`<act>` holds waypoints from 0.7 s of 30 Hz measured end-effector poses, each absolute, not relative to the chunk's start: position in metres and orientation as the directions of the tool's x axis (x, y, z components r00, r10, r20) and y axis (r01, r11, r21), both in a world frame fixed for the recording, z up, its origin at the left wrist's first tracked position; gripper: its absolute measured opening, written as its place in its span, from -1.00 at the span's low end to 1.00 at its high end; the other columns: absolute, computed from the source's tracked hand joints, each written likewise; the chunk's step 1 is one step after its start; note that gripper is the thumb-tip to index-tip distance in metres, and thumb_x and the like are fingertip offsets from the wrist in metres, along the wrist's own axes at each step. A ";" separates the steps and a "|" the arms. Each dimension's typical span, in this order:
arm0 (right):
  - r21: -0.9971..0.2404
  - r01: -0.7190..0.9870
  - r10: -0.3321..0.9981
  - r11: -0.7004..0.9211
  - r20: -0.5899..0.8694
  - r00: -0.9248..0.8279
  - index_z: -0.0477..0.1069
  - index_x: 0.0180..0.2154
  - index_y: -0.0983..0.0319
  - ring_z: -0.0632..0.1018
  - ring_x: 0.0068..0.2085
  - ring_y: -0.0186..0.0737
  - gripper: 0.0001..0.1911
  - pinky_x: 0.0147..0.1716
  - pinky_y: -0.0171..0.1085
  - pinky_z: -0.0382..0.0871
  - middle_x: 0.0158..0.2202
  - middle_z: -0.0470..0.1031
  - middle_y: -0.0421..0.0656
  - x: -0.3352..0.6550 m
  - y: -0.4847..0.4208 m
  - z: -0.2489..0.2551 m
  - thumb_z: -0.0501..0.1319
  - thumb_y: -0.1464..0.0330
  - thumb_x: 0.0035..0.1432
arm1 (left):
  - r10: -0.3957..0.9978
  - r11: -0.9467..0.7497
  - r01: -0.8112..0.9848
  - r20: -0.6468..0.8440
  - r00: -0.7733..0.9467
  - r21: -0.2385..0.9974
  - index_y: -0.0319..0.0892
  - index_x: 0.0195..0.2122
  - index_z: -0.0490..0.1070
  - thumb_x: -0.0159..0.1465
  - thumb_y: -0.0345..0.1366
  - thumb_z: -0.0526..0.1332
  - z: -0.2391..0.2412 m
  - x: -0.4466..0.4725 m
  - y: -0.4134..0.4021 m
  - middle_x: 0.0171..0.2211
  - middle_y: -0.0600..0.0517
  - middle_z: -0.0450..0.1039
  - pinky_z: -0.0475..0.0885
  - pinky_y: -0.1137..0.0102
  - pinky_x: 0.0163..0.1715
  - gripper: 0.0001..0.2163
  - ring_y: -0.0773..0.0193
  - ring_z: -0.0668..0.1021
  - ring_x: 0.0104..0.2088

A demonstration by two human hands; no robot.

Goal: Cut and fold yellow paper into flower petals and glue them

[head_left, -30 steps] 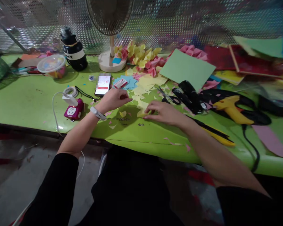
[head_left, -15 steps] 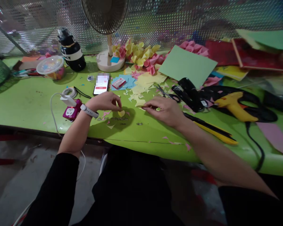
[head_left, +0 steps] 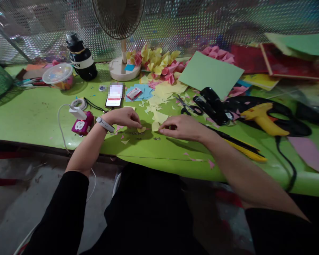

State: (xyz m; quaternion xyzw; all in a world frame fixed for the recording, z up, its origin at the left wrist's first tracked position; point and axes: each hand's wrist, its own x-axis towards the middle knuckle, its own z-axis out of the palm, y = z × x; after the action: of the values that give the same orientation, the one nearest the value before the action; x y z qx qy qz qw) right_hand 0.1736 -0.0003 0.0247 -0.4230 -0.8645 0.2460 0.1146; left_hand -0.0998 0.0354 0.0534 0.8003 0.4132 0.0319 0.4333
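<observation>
The left hand (head_left: 125, 117) and right hand (head_left: 184, 127) are closer than half a second ago, fingertips pinching a yellow piece (head_left: 141, 130) and a paler piece (head_left: 155, 126) respectively; over the surface (head_left: 149, 150), both pieces seem ready together, apart.

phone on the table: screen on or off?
On. The phone shows a bright, whitish display inside a dark edge, with a reddish band across it. Its upper part is pixelated, so I cannot tell what it shows.
</observation>
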 end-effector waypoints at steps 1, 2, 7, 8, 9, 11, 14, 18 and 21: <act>-0.537 0.669 0.790 0.513 -0.008 -0.613 0.63 -0.39 0.11 0.52 -0.43 -0.20 -0.67 -0.47 -0.24 0.25 -0.39 0.64 -0.14 0.174 0.000 0.025 0.23 0.05 0.18 | 0.693 -0.287 0.627 -0.295 0.658 0.724 -0.11 -0.40 0.67 0.04 -0.27 0.41 0.052 -0.097 0.034 -0.46 0.03 0.63 0.32 0.49 -0.46 -0.89 0.34 0.55 -0.49; -0.555 0.664 0.796 0.501 -0.005 -0.605 0.62 -0.41 0.11 0.52 -0.44 -0.21 -0.64 -0.48 -0.24 0.24 -0.43 0.63 -0.15 0.175 0.001 0.025 0.21 0.03 0.20 | 0.696 -0.290 0.620 -0.284 0.659 0.729 -0.12 -0.41 0.67 0.03 -0.27 0.41 0.051 -0.095 0.033 -0.46 0.03 0.62 0.31 0.49 -0.47 -0.90 0.34 0.55 -0.49; -0.609 0.652 0.817 0.452 -0.010 -0.577 0.57 -0.45 0.12 0.52 -0.44 -0.21 -0.66 -0.45 -0.23 0.25 -0.46 0.59 -0.17 0.175 0.003 0.020 0.23 0.06 0.21 | 0.694 -0.287 0.599 -0.269 0.667 0.747 -0.10 -0.35 0.67 -0.05 -0.44 0.35 0.049 -0.087 0.030 -0.46 0.07 0.62 0.33 0.51 -0.46 -0.78 0.35 0.55 -0.47; -0.609 0.652 0.815 0.452 -0.015 -0.579 0.58 -0.41 0.12 0.53 -0.43 -0.21 -0.72 -0.44 -0.24 0.26 -0.43 0.60 -0.17 0.174 0.003 0.019 0.25 0.10 0.19 | 0.690 -0.293 0.599 -0.269 0.672 0.745 -0.11 -0.34 0.66 -0.04 -0.45 0.34 0.049 -0.086 0.030 -0.45 0.06 0.61 0.33 0.51 -0.46 -0.77 0.35 0.55 -0.47; -0.605 0.654 0.812 0.454 -0.021 -0.583 0.57 -0.37 0.13 0.53 -0.41 -0.21 -0.78 -0.43 -0.24 0.28 -0.40 0.61 -0.17 0.173 0.003 0.017 0.27 0.15 0.17 | 0.694 -0.298 0.595 -0.259 0.672 0.746 -0.13 -0.33 0.66 -0.03 -0.45 0.34 0.049 -0.086 0.030 -0.45 0.05 0.61 0.33 0.51 -0.46 -0.77 0.36 0.54 -0.47; -0.605 0.664 0.816 0.440 -0.039 -0.576 0.55 -0.29 0.14 0.53 -0.41 -0.21 -0.85 -0.43 -0.24 0.30 -0.36 0.61 -0.16 0.170 0.002 0.015 0.31 0.22 0.13 | 0.723 -0.295 0.563 -0.205 0.660 0.772 -0.18 -0.29 0.64 0.02 -0.40 0.35 0.048 -0.085 0.029 -0.43 0.02 0.61 0.35 0.49 -0.43 -0.80 0.36 0.53 -0.46; -0.654 0.684 0.870 0.323 -0.081 -0.487 0.50 -0.14 0.16 0.53 -0.41 -0.18 -0.70 -0.46 -0.21 0.34 -0.31 0.61 -0.10 0.166 0.001 0.011 0.38 0.22 0.08 | 0.765 -0.276 0.468 -0.103 0.636 0.840 -0.21 -0.19 0.60 0.11 -0.29 0.37 0.046 -0.081 0.026 -0.37 -0.04 0.61 0.42 0.44 -0.35 -0.77 0.34 0.56 -0.39; -0.667 0.669 0.880 0.328 -0.043 -0.473 0.50 -0.12 0.13 0.54 -0.38 -0.15 -0.69 -0.43 -0.17 0.40 -0.26 0.59 -0.07 0.165 0.001 0.007 0.41 0.24 0.08 | 0.771 -0.306 0.391 -0.015 0.636 0.868 -0.22 -0.20 0.60 0.15 -0.23 0.38 0.043 -0.075 0.021 -0.32 -0.06 0.61 0.46 0.40 -0.28 -0.77 0.32 0.57 -0.35; -0.618 0.646 0.836 0.449 0.036 -0.547 0.52 -0.29 0.16 0.54 -0.32 -0.14 -0.89 -0.36 -0.14 0.42 -0.26 0.57 -0.07 0.164 0.001 0.005 0.32 0.27 0.16 | 0.770 -0.321 0.350 0.027 0.638 0.880 -0.23 -0.22 0.59 0.19 -0.22 0.37 0.043 -0.073 0.020 -0.29 -0.07 0.61 0.48 0.39 -0.22 -0.79 0.32 0.58 -0.30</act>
State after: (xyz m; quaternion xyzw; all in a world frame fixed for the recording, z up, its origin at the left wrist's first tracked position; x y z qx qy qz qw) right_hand 0.1637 0.0011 0.0053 -0.4444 -0.8339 0.2795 0.1704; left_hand -0.0734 0.0203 0.0427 0.7798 0.3590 0.2286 0.4592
